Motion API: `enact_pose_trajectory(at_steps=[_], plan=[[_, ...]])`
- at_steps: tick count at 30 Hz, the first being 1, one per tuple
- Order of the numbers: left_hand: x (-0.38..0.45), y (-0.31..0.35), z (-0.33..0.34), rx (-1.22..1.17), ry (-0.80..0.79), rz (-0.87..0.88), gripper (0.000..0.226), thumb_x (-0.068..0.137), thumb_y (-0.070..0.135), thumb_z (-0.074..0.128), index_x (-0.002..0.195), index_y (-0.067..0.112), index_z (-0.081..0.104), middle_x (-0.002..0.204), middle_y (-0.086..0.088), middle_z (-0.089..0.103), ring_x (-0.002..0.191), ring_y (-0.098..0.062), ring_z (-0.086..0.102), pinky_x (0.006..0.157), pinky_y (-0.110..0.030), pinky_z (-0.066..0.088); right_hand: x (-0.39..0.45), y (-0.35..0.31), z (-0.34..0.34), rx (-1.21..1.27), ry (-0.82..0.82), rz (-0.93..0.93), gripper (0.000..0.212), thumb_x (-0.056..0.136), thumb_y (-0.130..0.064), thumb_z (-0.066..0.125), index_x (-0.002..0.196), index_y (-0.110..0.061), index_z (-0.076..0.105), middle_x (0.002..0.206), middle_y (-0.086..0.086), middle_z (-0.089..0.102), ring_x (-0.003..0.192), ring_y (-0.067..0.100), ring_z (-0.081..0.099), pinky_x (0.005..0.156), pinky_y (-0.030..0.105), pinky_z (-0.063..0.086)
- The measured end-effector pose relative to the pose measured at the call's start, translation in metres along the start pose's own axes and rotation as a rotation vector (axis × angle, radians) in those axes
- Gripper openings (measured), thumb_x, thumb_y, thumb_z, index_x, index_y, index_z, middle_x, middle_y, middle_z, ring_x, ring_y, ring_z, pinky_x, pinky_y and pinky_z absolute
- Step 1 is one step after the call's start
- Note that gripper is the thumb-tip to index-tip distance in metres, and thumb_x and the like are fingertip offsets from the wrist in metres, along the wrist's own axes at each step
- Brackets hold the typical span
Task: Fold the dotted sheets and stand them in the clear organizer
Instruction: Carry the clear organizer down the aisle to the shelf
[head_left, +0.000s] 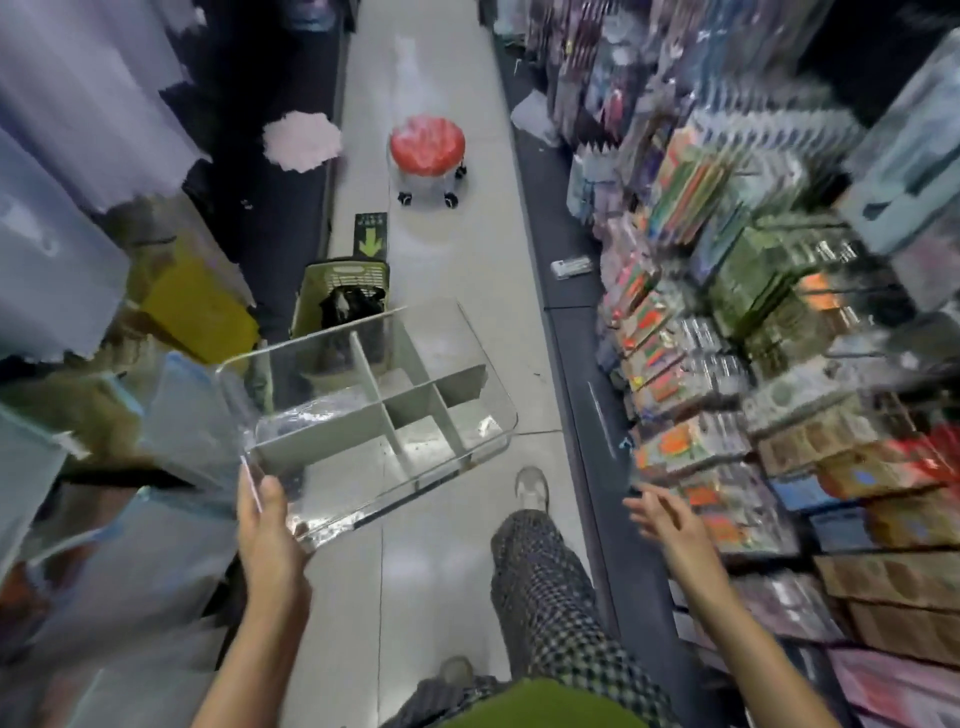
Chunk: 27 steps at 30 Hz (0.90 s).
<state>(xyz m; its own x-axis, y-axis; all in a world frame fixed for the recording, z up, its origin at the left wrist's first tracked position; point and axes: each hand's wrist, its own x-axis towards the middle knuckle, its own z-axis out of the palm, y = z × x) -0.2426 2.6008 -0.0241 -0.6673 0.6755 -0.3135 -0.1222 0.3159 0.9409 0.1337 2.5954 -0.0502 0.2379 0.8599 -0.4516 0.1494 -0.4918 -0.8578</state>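
Note:
A clear organizer (483, 384) with white inner dividers hangs tilted in the air over the aisle floor. My left hand (267, 530) grips its near left corner, thumb over the rim. The compartments look bare. My right hand (660, 517) is stretched out with straight fingers toward the packaged goods on the right shelf, touching nothing that I can make out. No dotted sheets can be told apart in this blurred view.
A narrow tiled aisle (441, 260) runs ahead between shelves. A red stool on castors (427, 156) stands in it, and a green basket (343, 296) sits on the floor behind the organizer. Packed racks (727, 364) line the right, plastic-wrapped items (78, 364) the left. My checkered trouser leg (540, 587) is below.

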Motion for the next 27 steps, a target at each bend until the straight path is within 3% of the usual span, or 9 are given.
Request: enact_pose_trajectory(at_steps=[3,5,8,12,15,21,27], plan=[[0.062,0.018,0.077,0.007,0.000,0.032,0.039,0.101,0.032,0.039,0.140,0.036,0.041,0.141,-0.019,0.043,0.105,-0.023,0.056,0.069,-0.031,0.041,0.102,-0.042,0.006,0.014,-0.009,0.007,0.020,0.098,-0.014,0.043,0.114,-0.009,0.054,0.093,0.005,0.064,0.080,0.007,0.061,0.064,0.007,0.048],[0.094,0.035,0.125,0.006,0.004,0.050,0.038,0.101,0.033,0.040,0.139,0.039,0.042,0.137,-0.023,0.046,0.090,-0.024,0.057,0.063,-0.030,0.042,0.167,-0.083,0.009,0.005,-0.028,-0.007,0.024,0.098,-0.016,0.043,0.116,-0.006,0.054,0.100,0.011,0.064,0.086,0.015,0.059,0.063,0.007,0.048],[0.140,0.066,0.190,-0.014,0.046,0.054,0.039,0.101,0.033,0.041,0.139,0.041,0.041,0.134,-0.021,0.050,0.070,-0.010,0.051,0.061,-0.030,0.047,0.263,-0.160,0.017,-0.016,-0.076,-0.066,0.024,0.098,-0.017,0.043,0.116,-0.005,0.055,0.104,0.013,0.063,0.089,0.017,0.059,0.070,0.012,0.049],[0.207,0.111,0.254,-0.022,0.088,0.051,0.036,0.099,0.040,0.040,0.133,0.051,0.042,0.132,-0.009,0.055,0.084,-0.025,0.058,0.079,-0.053,0.049,0.381,-0.261,0.044,-0.046,-0.151,-0.138,0.025,0.098,-0.014,0.043,0.116,-0.002,0.055,0.102,0.012,0.062,0.083,0.009,0.059,0.068,0.009,0.048],[0.267,0.132,0.291,-0.055,0.119,0.048,0.036,0.099,0.040,0.042,0.131,0.054,0.043,0.136,-0.001,0.054,0.115,-0.041,0.054,0.094,-0.067,0.041,0.461,-0.317,0.074,-0.047,-0.194,-0.175,0.024,0.098,-0.015,0.044,0.116,-0.004,0.055,0.099,0.009,0.063,0.083,0.009,0.060,0.068,0.007,0.049],[0.408,0.161,0.367,-0.090,0.204,0.040,0.038,0.095,0.045,0.045,0.133,0.050,0.044,0.145,0.006,0.045,0.133,-0.038,0.040,0.104,-0.062,0.034,0.616,-0.378,0.140,-0.105,-0.242,-0.141,0.023,0.098,-0.018,0.045,0.115,-0.006,0.056,0.097,0.008,0.064,0.085,0.010,0.061,0.070,0.008,0.050],[0.543,0.219,0.444,-0.114,0.252,-0.006,0.037,0.100,0.037,0.043,0.137,0.036,0.043,0.141,0.000,0.048,0.131,-0.039,0.040,0.104,-0.059,0.036,0.734,-0.448,0.198,-0.140,-0.257,-0.075,0.025,0.098,-0.019,0.045,0.117,-0.007,0.055,0.094,0.001,0.065,0.086,0.009,0.061,0.066,0.007,0.050]])
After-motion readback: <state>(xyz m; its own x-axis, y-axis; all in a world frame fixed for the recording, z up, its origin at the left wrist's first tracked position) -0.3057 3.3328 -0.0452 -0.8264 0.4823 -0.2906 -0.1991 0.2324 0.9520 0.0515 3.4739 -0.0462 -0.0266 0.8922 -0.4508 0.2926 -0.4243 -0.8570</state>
